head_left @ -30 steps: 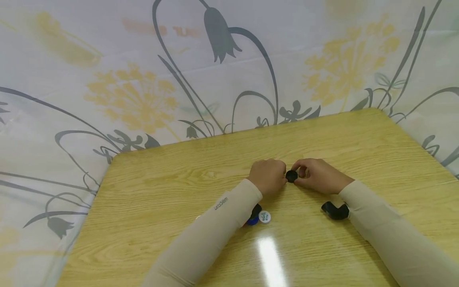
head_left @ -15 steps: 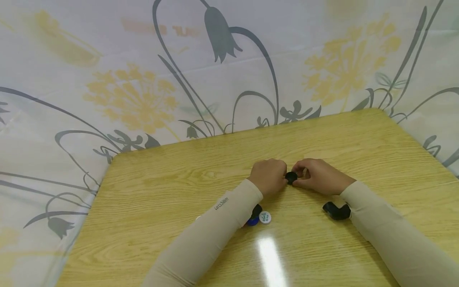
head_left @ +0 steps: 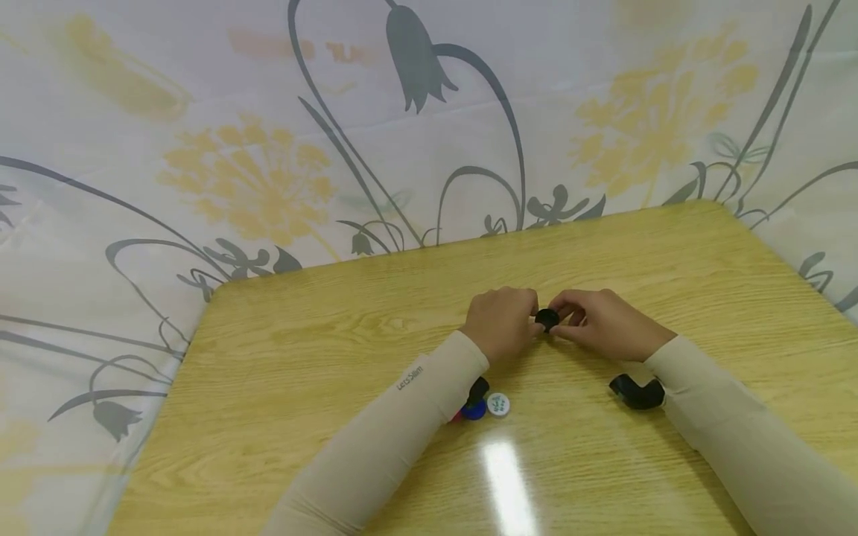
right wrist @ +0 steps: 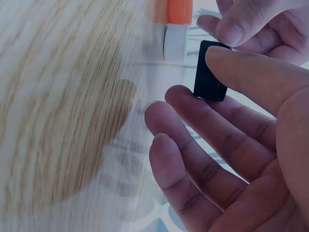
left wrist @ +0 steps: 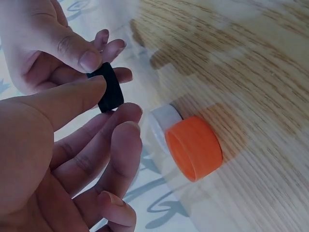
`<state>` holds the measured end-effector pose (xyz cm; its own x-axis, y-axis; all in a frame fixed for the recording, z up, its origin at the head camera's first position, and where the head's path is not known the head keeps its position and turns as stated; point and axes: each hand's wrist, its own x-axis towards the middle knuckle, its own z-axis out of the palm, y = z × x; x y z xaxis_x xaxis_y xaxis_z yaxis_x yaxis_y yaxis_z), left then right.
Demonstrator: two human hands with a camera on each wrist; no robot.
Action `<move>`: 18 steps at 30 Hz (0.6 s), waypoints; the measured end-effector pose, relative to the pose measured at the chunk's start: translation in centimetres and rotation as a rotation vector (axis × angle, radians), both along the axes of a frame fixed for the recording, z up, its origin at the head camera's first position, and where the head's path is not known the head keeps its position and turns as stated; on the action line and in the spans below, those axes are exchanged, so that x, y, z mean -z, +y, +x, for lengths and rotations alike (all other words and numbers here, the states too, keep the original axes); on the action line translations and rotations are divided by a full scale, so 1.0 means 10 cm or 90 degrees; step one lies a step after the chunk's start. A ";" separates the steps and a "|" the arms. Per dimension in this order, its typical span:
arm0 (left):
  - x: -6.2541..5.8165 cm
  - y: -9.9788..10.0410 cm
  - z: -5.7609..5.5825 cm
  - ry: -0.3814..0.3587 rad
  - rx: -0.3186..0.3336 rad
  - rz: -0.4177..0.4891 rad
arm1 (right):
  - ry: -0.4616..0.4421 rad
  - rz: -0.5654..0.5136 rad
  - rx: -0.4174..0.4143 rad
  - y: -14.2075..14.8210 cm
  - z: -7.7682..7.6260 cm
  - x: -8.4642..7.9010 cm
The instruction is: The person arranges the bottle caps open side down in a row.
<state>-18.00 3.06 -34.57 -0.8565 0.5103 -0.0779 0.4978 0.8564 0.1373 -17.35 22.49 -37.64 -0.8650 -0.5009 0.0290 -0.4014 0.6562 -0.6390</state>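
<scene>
Black cap [head_left: 547, 320] held between both hands, over desk [head_left: 348, 320]. Left hand [head_left: 501, 321]: fingers pinching cap one side, other fingers loosely bent. Right hand [head_left: 611, 323]: fingers pinching opposite side. Orange cap [left wrist: 195, 147] and white cap [left wrist: 164, 123] near, side by side. Black elbow fitting [head_left: 637, 392] by right sleeve [head_left: 731, 432]. Printed white cap [head_left: 498, 404] beside blue cap [head_left: 474, 410]; black piece [head_left: 477, 391] there half hidden, maybe another elbow.

The held cap [left wrist: 113, 89] is black, the backdrop [head_left: 402, 149] grey-and-yellow floral.
</scene>
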 end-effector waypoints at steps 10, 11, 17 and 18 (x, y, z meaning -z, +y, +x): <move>-0.04 -0.01 -0.01 -0.064 -0.027 0.057 | 0.006 0.004 0.009 0.01 0.01 -0.03; -0.04 -0.01 -0.01 -0.073 -0.032 0.070 | 0.006 0.003 0.011 0.01 0.01 -0.03; -0.03 -0.08 -0.06 -0.162 -0.060 0.206 | -0.004 -0.023 0.017 0.02 0.01 -0.05; -0.02 -0.09 -0.07 -0.189 -0.066 0.245 | -0.006 -0.029 0.019 0.02 0.02 -0.05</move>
<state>-18.71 2.12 -34.35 -0.8738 0.4628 -0.1494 0.3034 0.7588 0.5763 -17.18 22.66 -37.12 -0.8803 -0.4725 0.0431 -0.3753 0.6378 -0.6725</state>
